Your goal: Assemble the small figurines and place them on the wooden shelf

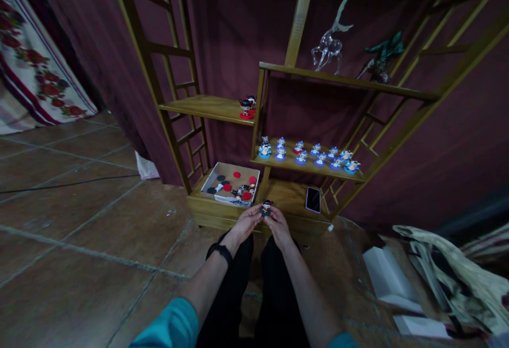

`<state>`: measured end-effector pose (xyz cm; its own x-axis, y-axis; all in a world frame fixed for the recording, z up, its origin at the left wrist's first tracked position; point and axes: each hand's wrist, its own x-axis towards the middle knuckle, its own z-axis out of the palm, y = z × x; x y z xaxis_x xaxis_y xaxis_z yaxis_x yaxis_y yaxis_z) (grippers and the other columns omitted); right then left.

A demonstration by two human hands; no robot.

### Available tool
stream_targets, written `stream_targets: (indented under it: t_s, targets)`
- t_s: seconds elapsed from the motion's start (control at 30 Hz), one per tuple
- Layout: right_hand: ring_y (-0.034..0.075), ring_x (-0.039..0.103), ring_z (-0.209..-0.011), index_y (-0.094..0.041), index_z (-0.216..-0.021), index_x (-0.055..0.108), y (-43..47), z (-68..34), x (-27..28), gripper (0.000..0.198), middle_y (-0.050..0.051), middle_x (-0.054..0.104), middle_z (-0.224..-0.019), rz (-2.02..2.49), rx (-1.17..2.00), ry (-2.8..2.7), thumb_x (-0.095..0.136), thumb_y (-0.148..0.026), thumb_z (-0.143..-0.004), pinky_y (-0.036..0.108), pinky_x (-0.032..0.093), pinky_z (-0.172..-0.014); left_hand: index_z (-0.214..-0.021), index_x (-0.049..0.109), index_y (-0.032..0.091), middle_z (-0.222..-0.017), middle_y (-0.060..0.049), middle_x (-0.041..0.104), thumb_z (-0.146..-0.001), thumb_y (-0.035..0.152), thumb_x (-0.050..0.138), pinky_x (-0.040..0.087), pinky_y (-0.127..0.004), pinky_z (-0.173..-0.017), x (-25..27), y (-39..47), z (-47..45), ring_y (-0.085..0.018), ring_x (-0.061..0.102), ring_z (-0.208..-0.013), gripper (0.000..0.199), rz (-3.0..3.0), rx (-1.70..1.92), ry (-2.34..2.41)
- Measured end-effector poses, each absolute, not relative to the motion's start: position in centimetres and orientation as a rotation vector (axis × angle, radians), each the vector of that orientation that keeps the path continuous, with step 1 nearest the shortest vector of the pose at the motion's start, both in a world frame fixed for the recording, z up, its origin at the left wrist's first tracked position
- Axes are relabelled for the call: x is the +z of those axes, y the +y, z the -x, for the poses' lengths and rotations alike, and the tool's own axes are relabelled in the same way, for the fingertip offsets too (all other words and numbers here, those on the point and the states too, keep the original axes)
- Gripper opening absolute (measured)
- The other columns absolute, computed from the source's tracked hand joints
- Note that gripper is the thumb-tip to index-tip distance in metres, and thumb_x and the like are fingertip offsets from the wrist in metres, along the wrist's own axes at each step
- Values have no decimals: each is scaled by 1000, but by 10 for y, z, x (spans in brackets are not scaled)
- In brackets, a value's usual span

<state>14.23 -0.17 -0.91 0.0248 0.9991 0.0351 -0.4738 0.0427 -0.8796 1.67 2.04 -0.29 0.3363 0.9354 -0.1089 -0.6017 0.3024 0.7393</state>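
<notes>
Between my two hands is a small black-haired figurine [266,206] on a dark round base, held upright in front of the shelf unit. My left hand [247,220] grips its base from the left, fingers closed. From the other side my right hand [279,224] pinches the base too. Just beyond my left hand sits a shallow cardboard box [210,196] with red and black discs and loose figurines inside. Two similar figurines [246,108] on red bases stand on the left middle shelf [202,106].
Several small white-and-blue figurines [301,157] line the right shelf [286,165]. A phone [313,200] lies on the lower board. Glass horse [328,45] and dark green ornament [382,59] stand on top. White boxes [392,279] and a cloth bag [449,273] are on the floor at right.
</notes>
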Motion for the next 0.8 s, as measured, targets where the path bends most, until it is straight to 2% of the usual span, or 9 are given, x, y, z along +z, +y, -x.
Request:
stream_targets:
  t_s: [0.33, 0.8]
  targets:
    - [17, 58, -80, -23, -99, 57, -1, -136, 0, 43, 1, 65, -88, 915, 1374, -909, 69, -26, -58, 33, 44, -78, -102, 62, 13, -102, -9, 64, -63, 1, 65, 45, -22, -74, 1, 19, -5, -12, 60, -82, 41, -623, 1099, 594]
    - [17, 60, -85, -23, -92, 60, 15, -123, 15, 42, 3, 64, -91, 952, 1644, -892, 74, -23, -52, 34, 43, -81, -103, 60, 13, -98, -9, 64, -62, 1, 68, 44, -21, -74, 13, 17, 20, -12, 60, -82, 43, -655, 1161, 625]
